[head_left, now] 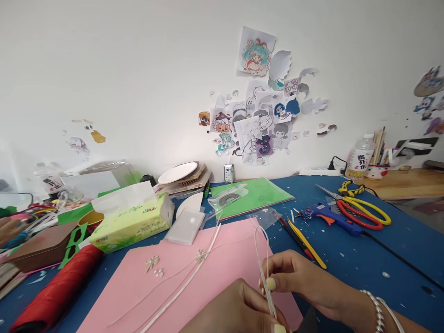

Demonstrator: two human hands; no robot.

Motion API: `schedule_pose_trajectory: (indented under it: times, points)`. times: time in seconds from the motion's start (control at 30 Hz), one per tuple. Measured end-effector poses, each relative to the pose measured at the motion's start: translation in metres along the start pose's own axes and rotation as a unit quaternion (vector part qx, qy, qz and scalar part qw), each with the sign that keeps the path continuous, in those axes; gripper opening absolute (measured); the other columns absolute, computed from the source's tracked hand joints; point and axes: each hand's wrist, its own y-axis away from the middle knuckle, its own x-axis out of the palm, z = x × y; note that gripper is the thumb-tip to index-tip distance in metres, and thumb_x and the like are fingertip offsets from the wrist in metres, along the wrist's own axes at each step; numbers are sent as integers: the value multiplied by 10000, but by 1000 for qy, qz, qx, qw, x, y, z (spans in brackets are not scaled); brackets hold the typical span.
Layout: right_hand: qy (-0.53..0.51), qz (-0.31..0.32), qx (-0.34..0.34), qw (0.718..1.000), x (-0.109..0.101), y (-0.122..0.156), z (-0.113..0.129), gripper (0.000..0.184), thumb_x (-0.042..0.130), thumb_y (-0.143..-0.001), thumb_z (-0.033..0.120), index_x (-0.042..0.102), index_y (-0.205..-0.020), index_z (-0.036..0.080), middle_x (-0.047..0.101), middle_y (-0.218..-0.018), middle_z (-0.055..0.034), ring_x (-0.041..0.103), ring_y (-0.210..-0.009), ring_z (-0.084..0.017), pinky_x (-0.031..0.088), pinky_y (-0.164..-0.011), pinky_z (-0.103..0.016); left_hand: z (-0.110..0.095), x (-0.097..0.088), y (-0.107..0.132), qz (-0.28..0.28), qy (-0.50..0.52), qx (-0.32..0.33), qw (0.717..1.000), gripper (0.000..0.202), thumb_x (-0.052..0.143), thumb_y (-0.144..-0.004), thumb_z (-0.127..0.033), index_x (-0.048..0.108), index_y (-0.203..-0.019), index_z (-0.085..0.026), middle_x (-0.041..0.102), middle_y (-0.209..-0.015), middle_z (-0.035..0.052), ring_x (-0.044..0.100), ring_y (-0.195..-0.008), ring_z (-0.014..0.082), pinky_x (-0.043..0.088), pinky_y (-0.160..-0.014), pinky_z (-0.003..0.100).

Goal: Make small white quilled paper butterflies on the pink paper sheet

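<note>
A thin white cord (255,245) stands up in a narrow loop above my two hands, over the right part of a pink sheet (229,249). My left hand (236,310), low in the view, is closed on the gathered strands, and its fingers are partly hidden. Just above it, my right hand (294,277) pinches the same cord between thumb and fingers. Across the sheet lies a longer white cord (180,289) with a small flower-like ornament (200,255) on it. Left of that rest another pale ornament (151,263) and several small pearly beads (158,273).
Right of the sheet lie yellow tweezers (307,244), a blue glue gun (333,219) and red-and-yellow-handled scissors (364,210). A red thread spool (58,291) and a tissue pack (135,219) are at left. Behind are a green sheet (263,194) and a clear bag (185,226).
</note>
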Motion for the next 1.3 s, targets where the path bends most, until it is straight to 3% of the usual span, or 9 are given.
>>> schedule_pose_trajectory:
  times: [0.2, 0.47, 0.7, 0.87, 0.97, 1.13, 1.3]
  points:
    - [-1, -25, -1, 1000, 0, 0, 0, 234, 681, -630, 326, 573, -657, 120, 512, -631, 23, 418, -624, -86, 304, -609, -207, -7, 4, 0, 53, 45, -12, 998, 133, 684, -602, -237, 720, -689, -143, 581, -601, 23, 459, -558, 94, 354, -598, 214]
    - [-22, -32, -7, 999, -2, -1, -3, 207, 679, -643, 293, 571, -665, 118, 480, -609, 27, 406, -597, -82, 314, -583, -206, -4, 4, -7, 31, 106, 33, 993, 282, 692, -585, -316, 706, -760, -95, 637, -643, 71, 467, -480, 74, 390, -554, 215]
    - [-31, -48, -14, 998, -1, -3, -3, 198, 678, -646, 290, 569, -668, 125, 508, -628, 17, 439, -631, -95, 339, -618, -223, -3, 6, -9, -1, 100, 58, 993, 261, 679, -596, -330, 704, -693, -88, 637, -615, 70, 409, -447, 56, 304, -457, 183]
    - [-34, -46, -13, 998, -1, -2, -3, 204, 676, -647, 299, 570, -670, 127, 519, -627, 14, 450, -629, -99, 349, -627, -231, -1, 7, -11, -18, 100, 82, 991, 219, 710, -578, -308, 698, -630, -95, 631, -586, 52, 527, -623, 113, 359, -606, 199]
    - [-32, -38, -17, 999, 0, -2, -2, 196, 674, -651, 292, 571, -666, 126, 517, -619, 18, 443, -617, -92, 341, -617, -225, -2, 8, -9, -2, 156, 54, 986, 214, 726, -565, -309, 690, -626, -108, 623, -552, 42, 569, -598, 138, 403, -645, 253]
    - [-30, -40, -25, 998, 0, -2, 1, 173, 684, -639, 263, 586, -651, 121, 525, -611, 19, 437, -595, -82, 327, -590, -213, -6, 6, -6, 31, 168, 19, 985, 305, 736, -572, -304, 693, -790, -95, 614, -567, 35, 559, -543, 101, 404, -582, 213]
    - [-115, -57, -17, 992, -2, -2, -2, 103, 675, -661, 204, 609, -669, 125, 539, -623, 21, 456, -602, -61, 353, -617, -188, -5, 2, -7, 68, 138, -16, 988, 299, 732, -567, -339, 698, -703, -75, 585, -555, 34, 523, -519, 75, 369, -558, 183]
